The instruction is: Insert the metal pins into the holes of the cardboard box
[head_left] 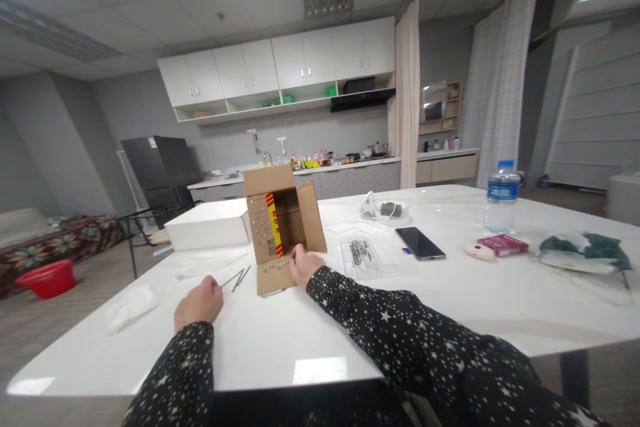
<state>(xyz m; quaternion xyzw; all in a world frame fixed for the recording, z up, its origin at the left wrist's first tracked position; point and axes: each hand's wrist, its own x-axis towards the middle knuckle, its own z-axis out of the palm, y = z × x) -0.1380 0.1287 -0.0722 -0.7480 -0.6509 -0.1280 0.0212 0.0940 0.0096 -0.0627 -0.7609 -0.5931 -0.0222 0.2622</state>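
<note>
The right hand (305, 265) pinches something small at the cardboard box's (283, 223) lower flap, directly before it. The left hand (199, 302) lies loosely curled on the table (450, 293), thin metal rods (237, 277) just beyond its fingertips.

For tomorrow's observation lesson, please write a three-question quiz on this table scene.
1. True or false: the right hand touches the cardboard box.
2. What does the left hand hold? A) thin metal nails B) a cup C) a pen
3. Fill in: the black phone lies screen-up on the white ____.

Key: 1 true; 2 A; 3 table.
</note>
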